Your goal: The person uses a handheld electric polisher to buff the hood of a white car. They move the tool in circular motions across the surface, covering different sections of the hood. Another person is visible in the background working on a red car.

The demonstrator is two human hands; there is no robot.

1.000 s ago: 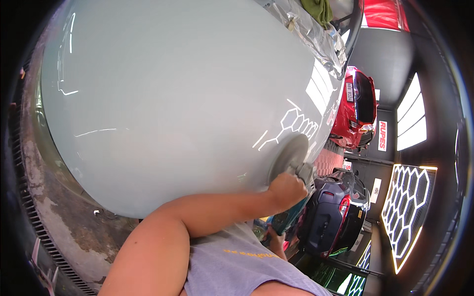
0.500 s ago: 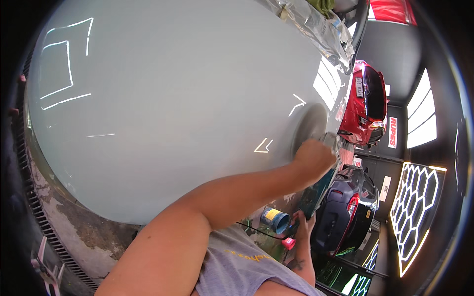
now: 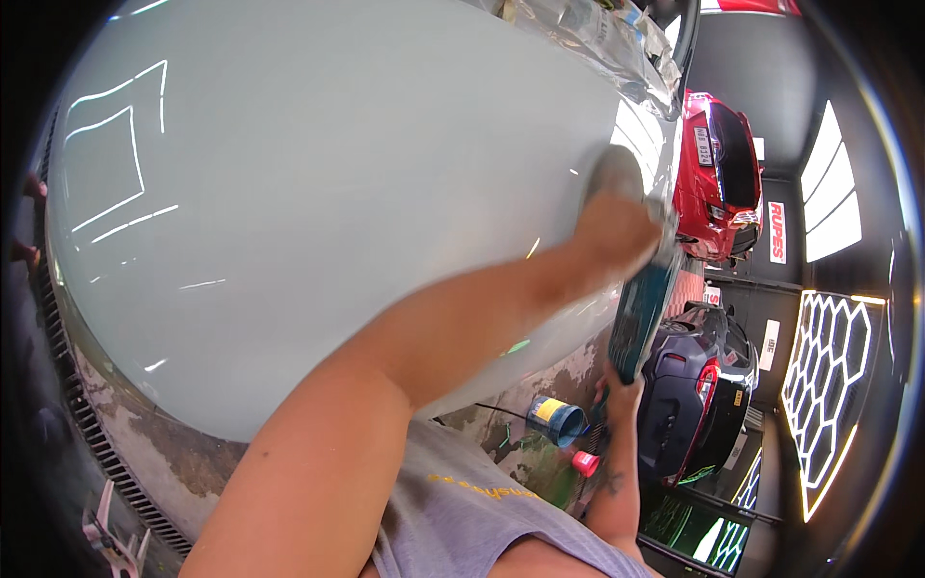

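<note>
A power polisher with a dark teal body (image 3: 636, 323) is in both my hands. Its round grey pad (image 3: 614, 166), blurred, lies against the right side of a glossy pale grey car panel (image 3: 318, 193). My left hand (image 3: 617, 231) is closed over the front of the machine, right behind the pad. Lower down, my right hand (image 3: 623, 393) grips the rear end of the body, partly hidden by it. My left forearm reaches across the panel's near side.
Crumpled clear plastic sheeting (image 3: 602, 39) covers the panel's far right edge. A blue tub with a yellow label (image 3: 556, 419) and a red cap-like item (image 3: 585, 463) are below. A red car (image 3: 718, 178) and a dark car (image 3: 699, 395) stand right. A drain grate (image 3: 82, 414) runs left.
Both hands have moved the polisher farther away along the panel's right side, toward the plastic sheeting. The whole view has also shifted slightly.
</note>
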